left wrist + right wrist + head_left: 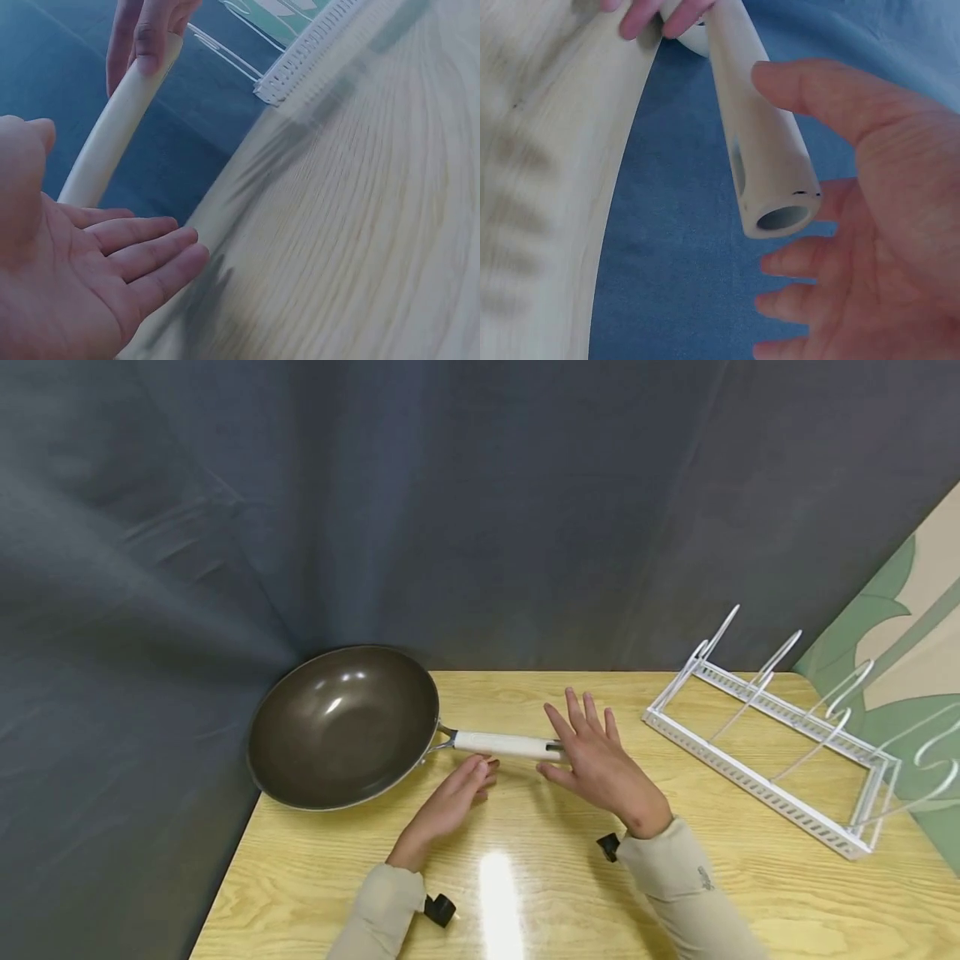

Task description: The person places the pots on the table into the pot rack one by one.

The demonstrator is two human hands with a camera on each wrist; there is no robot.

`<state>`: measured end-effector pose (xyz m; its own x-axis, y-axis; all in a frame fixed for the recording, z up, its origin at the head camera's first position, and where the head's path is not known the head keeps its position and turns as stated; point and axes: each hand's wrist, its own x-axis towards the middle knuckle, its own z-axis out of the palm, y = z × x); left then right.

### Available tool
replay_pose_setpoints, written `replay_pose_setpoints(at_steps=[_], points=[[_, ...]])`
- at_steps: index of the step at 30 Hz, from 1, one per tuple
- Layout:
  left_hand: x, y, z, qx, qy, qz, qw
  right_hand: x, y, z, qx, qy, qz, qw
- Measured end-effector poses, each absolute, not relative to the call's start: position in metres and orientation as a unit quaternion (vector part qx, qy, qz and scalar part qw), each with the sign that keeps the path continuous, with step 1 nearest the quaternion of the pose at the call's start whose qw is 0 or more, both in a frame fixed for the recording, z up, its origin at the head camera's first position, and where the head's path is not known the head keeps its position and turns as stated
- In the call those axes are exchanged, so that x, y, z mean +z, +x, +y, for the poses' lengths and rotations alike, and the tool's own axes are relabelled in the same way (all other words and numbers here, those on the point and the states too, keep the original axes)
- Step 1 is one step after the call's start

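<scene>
A deep frying pan (341, 735) with a dark brown inside stands at the table's left, its pale handle (502, 744) pointing right. My left hand (452, 802) is just below the handle, near the pan, fingers straight; in the left wrist view its palm (67, 277) faces up beside the handle. At the handle's far end my right hand (600, 768) spreads its fingers and overlaps the tip. The right wrist view shows the hollow handle end (780, 214) between the thumb and the extended fingers, which are not curled round it.
A white metal rack (750, 783) with upright wire loops stands on the right of the wooden table (555, 893). Dark cloth (510, 527) hangs behind and to the left. A green and beige patterned surface (907, 660) lies beyond the rack.
</scene>
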<state>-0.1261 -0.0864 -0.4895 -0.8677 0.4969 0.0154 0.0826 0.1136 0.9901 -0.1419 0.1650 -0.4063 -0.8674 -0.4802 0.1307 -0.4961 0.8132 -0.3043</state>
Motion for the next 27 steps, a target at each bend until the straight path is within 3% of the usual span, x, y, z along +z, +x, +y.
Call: replay_pose_setpoints(at_steps=[10, 27], points=[[-0.502, -0.140, -0.071, 0.783, 0.068, 0.596, 0.168, -0.401, -0.150, 0.159, 0.159, 0.234, -0.959, -0.035], [-0.511, -0.160, -0.058, 0.908, -0.020, 0.396, 0.134, -0.397, -0.161, 0.153, 0.166, 0.245, -0.951, -0.089]])
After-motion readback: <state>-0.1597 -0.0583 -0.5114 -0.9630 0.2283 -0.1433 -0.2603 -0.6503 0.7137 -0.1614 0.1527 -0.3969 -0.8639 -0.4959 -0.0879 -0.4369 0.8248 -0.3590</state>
